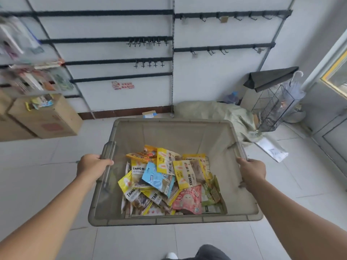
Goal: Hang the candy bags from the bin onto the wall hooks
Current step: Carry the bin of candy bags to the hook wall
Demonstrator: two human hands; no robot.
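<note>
A grey-tan plastic bin (174, 220) is held up in front of me above the tiled floor. My left hand (92, 167) grips its left handle and my right hand (252, 170) grips its right handle. Several candy bags (169, 181) lie piled in the bin's bottom, mostly yellow, with a blue one and a pink one. On the white wall ahead run black rails with clusters of bare hooks (148, 42); more hooks (225, 16) line the right panel's rails.
Cardboard boxes (47, 119) stand at the left under shelves of packaged goods. A pale green sack (221, 111), a wire rack (274, 107) and a dark board sit at the right by a door. My leg and shoe (197, 254) show at the bottom.
</note>
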